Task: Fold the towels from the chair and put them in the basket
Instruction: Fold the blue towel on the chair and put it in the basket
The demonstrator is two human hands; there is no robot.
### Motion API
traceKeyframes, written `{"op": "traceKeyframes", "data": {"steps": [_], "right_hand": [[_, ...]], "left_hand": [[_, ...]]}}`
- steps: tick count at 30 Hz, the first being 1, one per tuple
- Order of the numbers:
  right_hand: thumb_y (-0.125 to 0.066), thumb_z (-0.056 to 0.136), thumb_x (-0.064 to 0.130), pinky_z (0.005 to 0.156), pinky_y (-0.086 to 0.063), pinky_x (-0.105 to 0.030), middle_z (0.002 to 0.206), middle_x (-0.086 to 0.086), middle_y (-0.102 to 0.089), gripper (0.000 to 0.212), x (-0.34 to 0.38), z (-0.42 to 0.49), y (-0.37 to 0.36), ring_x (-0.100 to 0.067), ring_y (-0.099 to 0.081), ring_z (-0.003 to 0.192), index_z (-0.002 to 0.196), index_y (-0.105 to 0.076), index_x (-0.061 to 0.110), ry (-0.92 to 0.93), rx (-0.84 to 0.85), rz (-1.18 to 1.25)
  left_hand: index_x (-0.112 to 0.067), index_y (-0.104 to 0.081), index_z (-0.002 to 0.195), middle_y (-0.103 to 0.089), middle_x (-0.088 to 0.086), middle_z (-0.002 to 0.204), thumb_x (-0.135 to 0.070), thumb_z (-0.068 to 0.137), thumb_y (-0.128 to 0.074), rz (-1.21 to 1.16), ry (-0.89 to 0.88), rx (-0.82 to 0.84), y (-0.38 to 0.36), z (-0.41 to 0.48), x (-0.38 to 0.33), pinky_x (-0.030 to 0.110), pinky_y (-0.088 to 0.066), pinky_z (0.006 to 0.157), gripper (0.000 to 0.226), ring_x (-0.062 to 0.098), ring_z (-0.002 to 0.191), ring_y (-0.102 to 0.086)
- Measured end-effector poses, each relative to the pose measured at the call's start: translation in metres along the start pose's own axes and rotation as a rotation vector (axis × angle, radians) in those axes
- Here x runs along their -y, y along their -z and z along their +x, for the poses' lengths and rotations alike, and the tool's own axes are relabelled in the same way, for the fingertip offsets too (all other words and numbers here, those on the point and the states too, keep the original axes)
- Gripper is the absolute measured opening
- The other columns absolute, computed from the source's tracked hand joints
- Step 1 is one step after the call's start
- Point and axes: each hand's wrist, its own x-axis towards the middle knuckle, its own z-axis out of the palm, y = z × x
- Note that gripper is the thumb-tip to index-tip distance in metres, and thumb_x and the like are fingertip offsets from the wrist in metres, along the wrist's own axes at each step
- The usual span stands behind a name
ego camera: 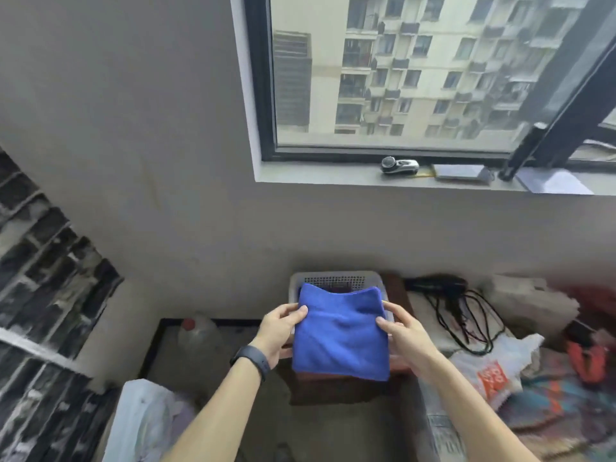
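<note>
1. Head view: the towel point(340, 331) is blue, folded to a thick rough square, with soft creases on top and a far edge that sags in the middle.
2. It is held up between both hands, in front of the basket point(297, 282).
3. The left hand point(280, 331) pinches its left edge, thumb on top; the right hand point(403, 331) pinches the right edge likewise.
4. The fingers beneath the cloth are hidden. The towel covers the basket's near side. A reddish-brown edge under the towel is too dim to name.
</note>
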Motion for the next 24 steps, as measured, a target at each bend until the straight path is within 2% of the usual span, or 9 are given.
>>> {"op": "traceKeyframes", "data": {"steps": [5,9,11,14,17,18,20,22,24], "right_hand": [[-0.061,0.095,0.022,0.081,-0.060,-0.050,0.106,0.002,-0.076,0.028,-0.037,0.055,-0.002,-0.025,-0.073,0.097,0.115,-0.062,0.042,-0.277,0.060,-0.046],[-0.059,0.096,0.025,0.081,-0.061,-0.051,0.107,-0.001,-0.076,0.029,-0.051,0.101,0.006,-0.026,-0.074,0.096,0.118,-0.060,0.044,-0.389,0.076,-0.067],[-0.059,0.098,0.025,0.074,-0.061,-0.045,0.109,-0.003,-0.075,0.028,-0.054,0.127,0.009,-0.025,-0.075,0.092,0.120,-0.058,0.042,-0.406,0.070,-0.057],[-0.058,0.100,0.023,0.070,-0.059,-0.037,0.117,-0.002,-0.071,0.030,-0.057,0.170,0.011,-0.023,-0.073,0.097,0.127,-0.057,0.036,-0.374,0.084,-0.055],[-0.055,0.102,0.020,0.072,-0.057,-0.030,0.121,-0.002,-0.066,0.030,-0.060,0.206,0.009,-0.021,-0.068,0.107,0.129,-0.054,0.032,-0.342,0.106,-0.093],[-0.054,0.102,0.019,0.071,-0.057,-0.029,0.121,-0.001,-0.065,0.030,-0.061,0.217,0.006,-0.021,-0.067,0.107,0.130,-0.053,0.032,-0.337,0.111,-0.096],[-0.053,0.102,0.018,0.072,-0.060,-0.034,0.117,-0.002,-0.067,0.032,-0.063,0.237,0.001,-0.021,-0.069,0.103,0.130,-0.053,0.034,-0.342,0.113,-0.108],[-0.052,0.102,0.016,0.074,-0.061,-0.040,0.113,-0.004,-0.068,0.034,-0.068,0.253,-0.004,-0.023,-0.070,0.100,0.129,-0.051,0.037,-0.352,0.123,-0.131],[-0.048,0.103,0.014,0.073,-0.062,-0.043,0.111,-0.001,-0.066,0.036,-0.070,0.264,-0.010,-0.023,-0.069,0.099,0.127,-0.046,0.041,-0.358,0.149,-0.164]], "left_hand": [[-0.019,-0.065,0.113,-0.072,0.002,0.102,-0.032,0.093,-0.066,0.076,0.193,-0.044,0.000,0.060,0.030,0.031,-0.053,0.066,0.024,0.021,0.080,-0.067],[-0.020,-0.062,0.115,-0.072,0.002,0.106,-0.032,0.092,-0.066,0.122,0.310,-0.063,-0.006,0.105,0.035,0.039,-0.057,0.077,0.026,0.023,0.088,-0.069],[-0.022,-0.061,0.111,-0.071,0.002,0.107,-0.030,0.094,-0.065,0.130,0.327,-0.083,-0.013,0.126,0.030,0.039,-0.057,0.078,0.020,0.022,0.089,-0.068],[-0.024,-0.060,0.109,-0.068,0.001,0.107,-0.028,0.095,-0.062,0.159,0.315,-0.124,-0.022,0.156,0.019,0.033,-0.057,0.067,0.015,0.021,0.092,-0.068],[-0.030,-0.063,0.102,-0.070,0.002,0.116,-0.045,0.078,-0.069,0.308,0.277,-0.177,-0.018,0.198,0.029,0.044,-0.058,0.084,0.029,0.024,0.100,-0.068],[-0.030,-0.064,0.100,-0.069,0.000,0.118,-0.049,0.074,-0.068,0.372,0.269,-0.193,-0.014,0.211,0.034,0.045,-0.056,0.090,0.032,0.023,0.103,-0.067],[-0.029,-0.062,0.106,-0.066,-0.006,0.117,-0.045,0.083,-0.065,0.489,0.249,-0.219,-0.015,0.223,0.029,0.041,-0.052,0.098,0.028,0.021,0.109,-0.063],[-0.025,-0.059,0.122,-0.065,-0.003,0.116,-0.039,0.092,-0.060,0.598,0.223,-0.246,-0.017,0.230,0.023,0.034,-0.049,0.097,0.033,0.023,0.111,-0.061],[-0.027,-0.057,0.126,-0.068,-0.001,0.116,-0.039,0.094,-0.057,0.713,0.212,-0.260,-0.016,0.240,0.024,0.032,-0.049,0.091,0.034,0.026,0.110,-0.062]]}}
